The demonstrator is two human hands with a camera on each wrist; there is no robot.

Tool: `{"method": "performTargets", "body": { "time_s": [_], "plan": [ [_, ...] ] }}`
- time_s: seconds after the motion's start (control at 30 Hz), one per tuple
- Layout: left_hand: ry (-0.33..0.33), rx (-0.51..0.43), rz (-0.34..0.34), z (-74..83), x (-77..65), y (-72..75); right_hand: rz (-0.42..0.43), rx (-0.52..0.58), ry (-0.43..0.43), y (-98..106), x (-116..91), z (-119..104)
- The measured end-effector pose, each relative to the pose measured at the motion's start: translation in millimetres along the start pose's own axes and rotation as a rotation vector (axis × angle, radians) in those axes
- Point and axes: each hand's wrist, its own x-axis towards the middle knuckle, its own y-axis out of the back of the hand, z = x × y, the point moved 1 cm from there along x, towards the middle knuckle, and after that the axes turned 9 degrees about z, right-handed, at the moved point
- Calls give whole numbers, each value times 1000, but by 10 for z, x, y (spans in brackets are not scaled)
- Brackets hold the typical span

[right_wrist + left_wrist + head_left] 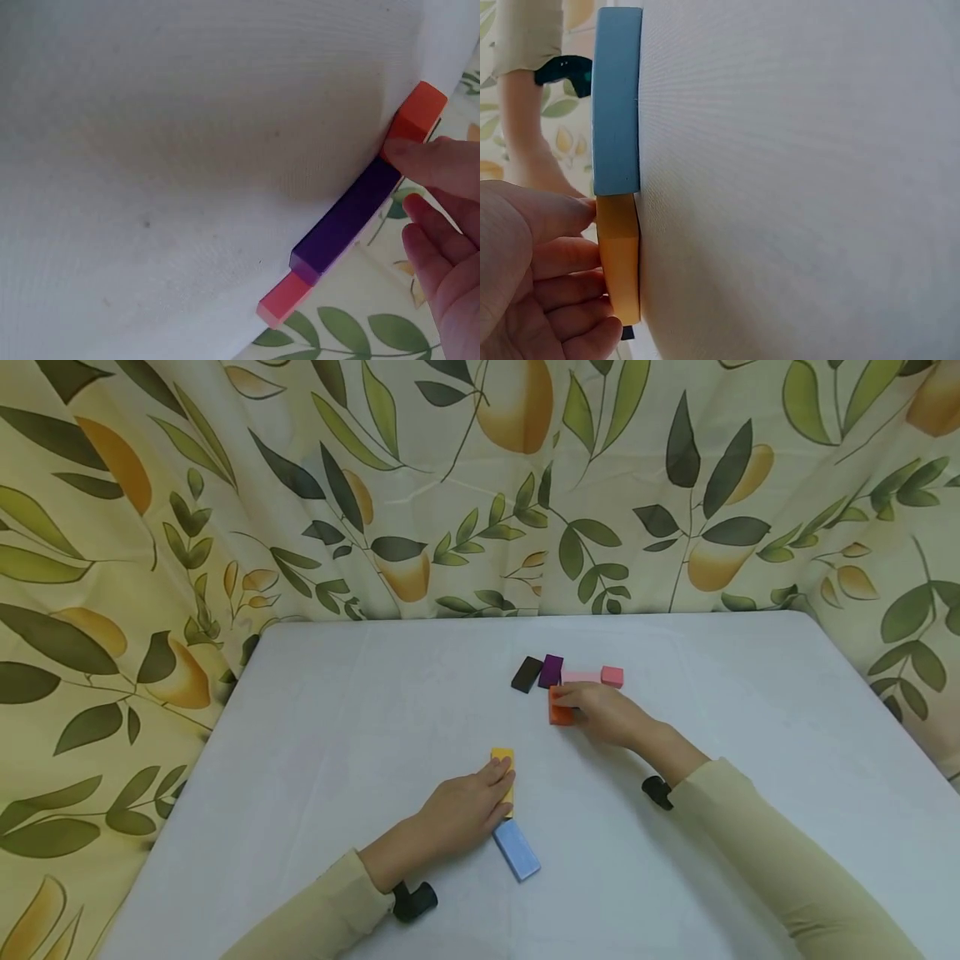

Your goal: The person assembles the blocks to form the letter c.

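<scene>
My left hand (465, 808) lies across the yellow block (502, 753), with its fingertips resting on the top. In the left wrist view, the end of the yellow block (619, 259) meets the blue block (616, 101). My right hand (609, 710) holds the orange block (558, 717), its thumb against the side in the right wrist view; its other visible fingers hang apart from the block. There, a purple-violet block (349, 217) adjoins the orange block (420, 112). The hand mostly hides that violet block in the head view.
Behind the right hand lie a dark brown block (527, 674), a purple block (551, 670), a light pink block (581, 677) and a short coral-pink block (612, 677). All rest on a white-covered table (360, 710). A leaf-and-fruit patterned curtain (480, 485) hangs behind.
</scene>
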Motion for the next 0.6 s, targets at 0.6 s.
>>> {"method": "performTargets", "body": {
  "time_s": [0.6],
  "plan": [
    [-26, 19, 24, -9, -4, -4, 35, -30, 94, -82, 61, -86]
  ]
}}
